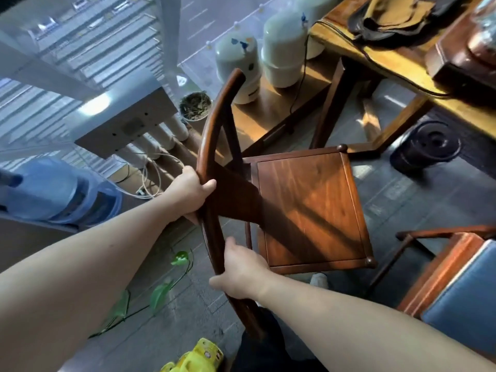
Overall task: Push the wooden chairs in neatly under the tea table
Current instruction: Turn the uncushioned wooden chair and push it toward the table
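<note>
A dark wooden chair (308,208) with a square seat and a curved top rail stands on the grey floor in the middle, its seat facing the tea table (397,63) at the upper right. My left hand (192,193) grips the curved rail near its middle. My right hand (241,269) grips the same rail lower down. The chair's seat lies outside the table's edge, close to a table leg. A second wooden chair (456,280) with a blue cushion stands at the lower right.
White water tanks (281,49) and a potted plant (195,106) sit on a low wooden platform behind the chair. A black round bin (426,147) stands under the table. Blue water jugs (61,194) lie at left. Green leaves and a yellow object lie on the floor near me.
</note>
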`<state>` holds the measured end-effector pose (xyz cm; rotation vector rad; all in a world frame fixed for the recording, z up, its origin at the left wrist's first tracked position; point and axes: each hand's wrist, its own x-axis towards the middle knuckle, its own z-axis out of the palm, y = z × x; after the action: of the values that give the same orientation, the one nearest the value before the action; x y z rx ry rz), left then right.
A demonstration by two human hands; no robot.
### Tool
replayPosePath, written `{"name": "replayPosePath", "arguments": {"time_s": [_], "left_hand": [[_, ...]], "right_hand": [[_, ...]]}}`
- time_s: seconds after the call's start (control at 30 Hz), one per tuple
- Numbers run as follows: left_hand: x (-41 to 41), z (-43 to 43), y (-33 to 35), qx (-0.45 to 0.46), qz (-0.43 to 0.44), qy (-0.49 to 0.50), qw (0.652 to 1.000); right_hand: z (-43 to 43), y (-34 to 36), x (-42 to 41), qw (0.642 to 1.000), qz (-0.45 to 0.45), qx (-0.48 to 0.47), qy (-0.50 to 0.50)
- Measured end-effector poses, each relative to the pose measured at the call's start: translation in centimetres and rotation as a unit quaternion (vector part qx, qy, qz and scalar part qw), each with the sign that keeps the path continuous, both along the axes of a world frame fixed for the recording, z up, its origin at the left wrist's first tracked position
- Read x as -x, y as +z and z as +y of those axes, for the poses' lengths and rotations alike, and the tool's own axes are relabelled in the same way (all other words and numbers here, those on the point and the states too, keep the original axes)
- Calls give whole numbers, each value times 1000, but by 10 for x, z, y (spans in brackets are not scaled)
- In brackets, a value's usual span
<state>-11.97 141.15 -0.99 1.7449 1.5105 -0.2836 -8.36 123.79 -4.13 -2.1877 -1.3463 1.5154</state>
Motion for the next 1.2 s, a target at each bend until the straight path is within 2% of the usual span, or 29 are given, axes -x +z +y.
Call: {"name": "replayPosePath", "arguments": {"time_s": [0.3, 0.63, 0.83, 1.0, 1.07, 1.13, 1.2], "left_hand": [[3, -108, -8, 85, -117, 100, 984], [-31, -236, -11, 154, -152, 201, 955], [-61, -301, -18, 222, -189, 257, 921], [-76, -328, -29, 270, -206, 268, 902], [-77, -328, -26, 274, -192, 253, 908], [-75, -323, -17, 261, -146, 210, 931], [-67, -312, -6, 222, -64, 107, 967]], "right_hand": [[-111, 12, -38, 996, -50, 26, 65], [-222, 19, -115, 982, -64, 41, 172], [-284, 24, -162, 980, -95, 55, 167], [-316, 25, -186, 978, -146, 56, 141], [-321, 22, -188, 979, -144, 53, 135], [-325, 19, -189, 982, -134, 47, 125], [-326, 18, -187, 983, -129, 42, 120]]}}
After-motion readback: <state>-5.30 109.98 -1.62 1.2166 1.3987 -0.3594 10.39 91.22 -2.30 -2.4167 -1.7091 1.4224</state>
